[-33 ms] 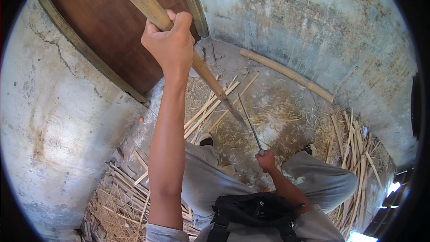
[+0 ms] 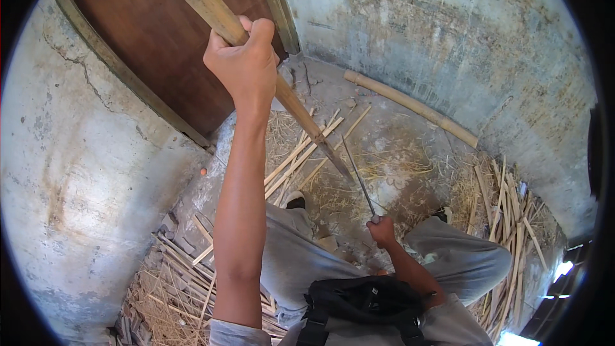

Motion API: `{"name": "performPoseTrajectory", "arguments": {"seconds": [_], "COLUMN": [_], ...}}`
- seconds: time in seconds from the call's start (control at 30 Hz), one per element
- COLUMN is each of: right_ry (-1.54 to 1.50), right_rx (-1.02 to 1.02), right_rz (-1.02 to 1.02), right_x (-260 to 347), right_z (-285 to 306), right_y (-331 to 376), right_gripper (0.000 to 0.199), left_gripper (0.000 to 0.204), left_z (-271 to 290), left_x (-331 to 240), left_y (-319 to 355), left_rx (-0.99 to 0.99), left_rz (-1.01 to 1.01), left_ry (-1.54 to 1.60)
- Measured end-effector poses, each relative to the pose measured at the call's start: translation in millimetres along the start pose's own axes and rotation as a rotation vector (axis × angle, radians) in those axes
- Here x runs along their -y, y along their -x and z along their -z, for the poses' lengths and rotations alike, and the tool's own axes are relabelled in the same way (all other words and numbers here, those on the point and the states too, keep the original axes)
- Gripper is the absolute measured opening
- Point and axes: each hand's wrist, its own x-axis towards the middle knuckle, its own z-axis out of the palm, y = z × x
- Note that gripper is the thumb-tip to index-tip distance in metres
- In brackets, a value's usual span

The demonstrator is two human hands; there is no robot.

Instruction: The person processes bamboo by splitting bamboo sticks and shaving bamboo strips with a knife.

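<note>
My left hand (image 2: 246, 67) is raised and closed round a bamboo pole (image 2: 298, 107). The pole slants from the upper left down toward the floor, its lower end darker and tapering. In my right hand (image 2: 383, 232), lower down between my knees, is the handle of a long, thin-bladed knife (image 2: 360, 181). The blade points up and away, close beside the pole's lower end. Whether blade and pole touch, I cannot tell.
Split bamboo strips (image 2: 301, 157) lie beyond my left foot, with more strips (image 2: 186, 259) at the left and a pile (image 2: 509, 230) at the right. A bamboo length (image 2: 410, 107) lies by the far wall (image 2: 448, 38). A brown door (image 2: 154, 38) stands at upper left.
</note>
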Motion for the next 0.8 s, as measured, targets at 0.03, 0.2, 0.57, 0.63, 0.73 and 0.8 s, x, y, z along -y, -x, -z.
{"name": "performPoseTrajectory", "arguments": {"seconds": [0.03,0.2,0.57,0.63,0.73,0.8], "right_ry": [-0.028,-0.001,-0.455,-0.464,-0.367,-0.354], "right_rx": [-0.005,-0.082,-0.222,-0.188,-0.216,-0.225], "right_rz": [-0.072,-0.111,0.047,0.145,0.252,0.27], "right_x": [-4.7,-6.5,208.3,215.1,235.8,234.7], "right_z": [-0.9,-0.7,152.5,182.3,208.4,207.1], "right_y": [0.8,-6.1,29.8,35.0,36.1,27.3], "right_gripper": [0.021,0.019,0.021,0.022,0.017,0.018], "left_gripper": [0.016,0.019,0.049,0.045,0.032,0.018], "left_z": [0.7,3.6,22.9,15.1,9.7,4.3], "left_x": [0.3,2.0,-1.6,-5.3,-13.0,-14.8], "left_y": [-2.0,-6.3,-23.5,-21.6,-22.3,-29.8], "left_rx": [-0.012,-0.049,0.163,0.202,0.327,0.38], "left_rz": [0.014,0.023,0.172,0.221,0.25,0.251], "left_ry": [0.009,0.016,0.019,0.073,0.067,0.048]}}
